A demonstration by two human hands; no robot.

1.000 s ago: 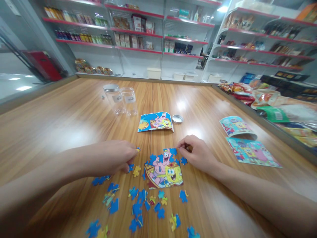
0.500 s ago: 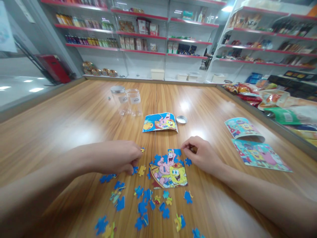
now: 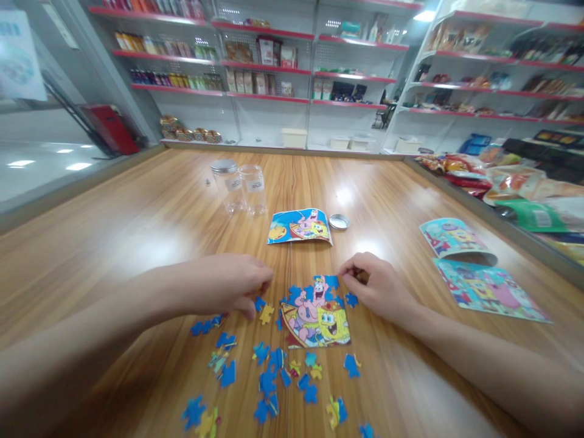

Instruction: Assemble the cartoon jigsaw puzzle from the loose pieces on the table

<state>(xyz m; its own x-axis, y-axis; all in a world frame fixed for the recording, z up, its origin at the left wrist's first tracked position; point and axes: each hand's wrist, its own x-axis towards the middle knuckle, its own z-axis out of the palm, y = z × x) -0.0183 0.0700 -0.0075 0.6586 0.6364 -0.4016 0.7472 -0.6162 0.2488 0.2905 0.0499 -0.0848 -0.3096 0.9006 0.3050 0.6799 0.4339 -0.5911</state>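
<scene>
A partly assembled jigsaw puzzle (image 3: 314, 316) with a yellow and a pink cartoon figure lies on the table in front of me. My left hand (image 3: 244, 283) hovers left of it, thumb and fingers apart above loose pieces. A yellow puzzle piece (image 3: 266, 313) and a blue piece (image 3: 260, 303) lie by its thumb. My right hand (image 3: 371, 280) rests at the puzzle's upper right corner, thumb and index finger closed together; whatever they hold is hidden. Just below those fingertips is a blue puzzle piece (image 3: 351, 299). More loose pieces (image 3: 267, 383) are scattered nearer me.
A curved picture sheet (image 3: 298, 226) of the same figures lies behind the puzzle, beside a metal lid (image 3: 339, 222). Two clear jars (image 3: 252, 191) stand further back. Two other picture sheets (image 3: 493, 289) lie at right, near bagged goods (image 3: 524, 182). Stocked shelves line the wall.
My left hand has shifted slightly right and its fingers have spread; a small piece at its fingertips is now out of sight. The right hand stays at the puzzle's corner. The view has shifted slightly.
</scene>
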